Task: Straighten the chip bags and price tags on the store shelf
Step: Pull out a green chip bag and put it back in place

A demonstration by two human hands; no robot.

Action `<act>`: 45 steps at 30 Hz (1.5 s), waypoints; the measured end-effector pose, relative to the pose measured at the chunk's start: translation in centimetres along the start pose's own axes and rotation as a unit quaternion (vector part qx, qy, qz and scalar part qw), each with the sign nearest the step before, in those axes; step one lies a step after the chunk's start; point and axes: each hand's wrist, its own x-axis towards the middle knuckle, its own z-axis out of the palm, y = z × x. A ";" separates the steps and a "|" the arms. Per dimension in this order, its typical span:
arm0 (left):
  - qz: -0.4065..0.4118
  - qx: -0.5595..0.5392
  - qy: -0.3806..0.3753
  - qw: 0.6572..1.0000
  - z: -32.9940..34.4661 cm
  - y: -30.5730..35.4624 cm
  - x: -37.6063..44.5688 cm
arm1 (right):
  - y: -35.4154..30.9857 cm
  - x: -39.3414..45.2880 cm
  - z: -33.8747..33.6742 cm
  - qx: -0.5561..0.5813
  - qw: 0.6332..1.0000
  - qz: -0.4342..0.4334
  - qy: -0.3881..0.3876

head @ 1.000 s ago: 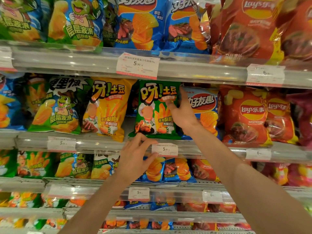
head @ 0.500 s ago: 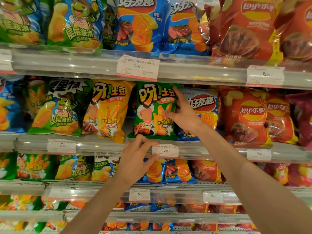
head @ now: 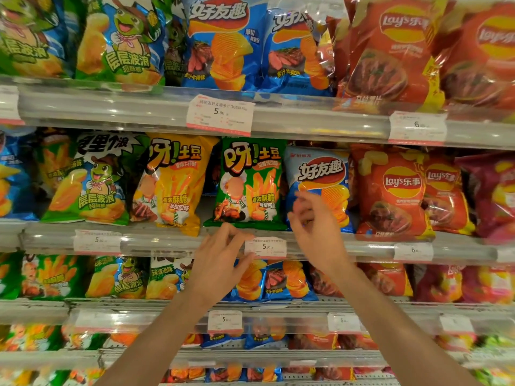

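1. The left hand (head: 220, 263) sits at centre frame against the clear rail of the middle shelf (head: 156, 240), its fingers curled towards the left edge of a white 5.90 price tag (head: 265, 247); thumb below, fingertips above, pinching at or just beside the tag's left end (whether skin actually meets paper is too close to tell).

2. The right hand (head: 315, 224) is lifted in front of the blue ridged-chip bag (head: 320, 179), just right of centre. It is motion-blurred, its fingers loosely bent and holding nothing; I cannot tell if it touches the bag.

3. The green fries-style bag (head: 250, 185) stands upright on the middle shelf directly above the 5.90 tag, between the yellow bag of the same brand (head: 172, 185) on its left and the blue bag on its right. The yellow one leans, its lower corner hanging over the rail.

4. Further right on that shelf stand red Lay's bags (head: 393, 190), with a 6-something tag (head: 413, 251) below them (digits blurred).

5. Left of the yellow bag is a green frog-mascot bag (head: 92, 185), tilted, with another price tag (head: 97, 241) on the rail beneath it.

6. On the upper shelf rail, a larger 5.90 tag (head: 220, 115) sits slightly crooked at upper centre.
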 end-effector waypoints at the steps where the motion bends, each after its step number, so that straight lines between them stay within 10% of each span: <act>1: 0.003 0.004 0.007 1.000 0.1 0.4 0.0 | 0.7 -1.2 -0.3 -0.018 1.000 -0.003 -0.009; 15: 0.003 -0.032 -0.002 0.999 1.6 1.9 2.2 | 4.1 1.3 -7.8 -0.161 0.987 0.011 0.021; 20: -0.001 -0.032 0.004 0.999 1.4 2.0 2.1 | 4.6 4.4 -6.8 0.005 0.988 0.104 -0.110; 29: -0.004 -0.028 0.003 1.000 1.5 2.0 2.1 | 6.2 4.3 -6.0 0.094 0.991 0.089 -0.038; 45: -0.026 -0.060 -0.021 0.998 0.9 2.3 2.0 | 4.1 2.5 -5.3 -0.080 0.992 0.095 -0.011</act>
